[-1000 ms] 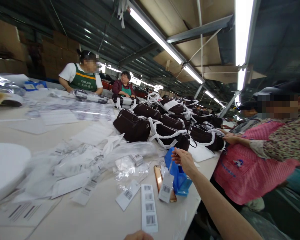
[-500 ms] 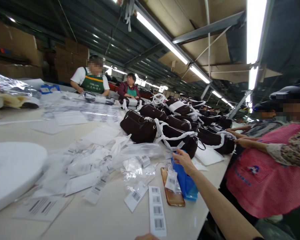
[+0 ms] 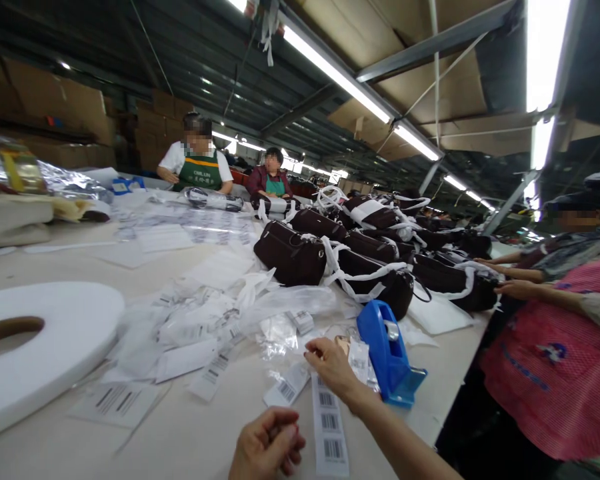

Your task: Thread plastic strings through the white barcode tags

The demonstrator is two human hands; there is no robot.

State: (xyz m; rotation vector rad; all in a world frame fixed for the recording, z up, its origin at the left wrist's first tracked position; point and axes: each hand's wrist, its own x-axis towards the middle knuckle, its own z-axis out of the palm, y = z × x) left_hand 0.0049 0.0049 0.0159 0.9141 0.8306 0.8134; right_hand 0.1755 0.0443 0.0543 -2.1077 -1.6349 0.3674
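My left hand (image 3: pixel 269 440) is at the bottom middle, fingers curled in and thumb drawn up to them. Whatever it may hold is too small to make out. My right hand (image 3: pixel 333 370) reaches leftward over the top of a strip of barcode labels (image 3: pixel 329 423), fingers apart and nothing visible in them. A loose barcode tag (image 3: pixel 287 385) lies just left of that strip. Beyond the right hand, a phone (image 3: pixel 344 343) shows only partly, with a small bagged tag (image 3: pixel 359 359) over it. To the right stands a blue tape dispenser (image 3: pixel 380 340).
Brown handbags (image 3: pixel 290 253) with white-wrapped straps are heaped behind. A big white roll (image 3: pixel 80 320) lies at left, beside scattered tags and clear bags (image 3: pixel 195 327). Two people work across the table; a person in a pink apron (image 3: pixel 555 360) and another stand at right.
My right hand has moved left from the tape dispenser to above the label strip. My left hand has risen into view from the bottom edge. The view has turned slightly left.
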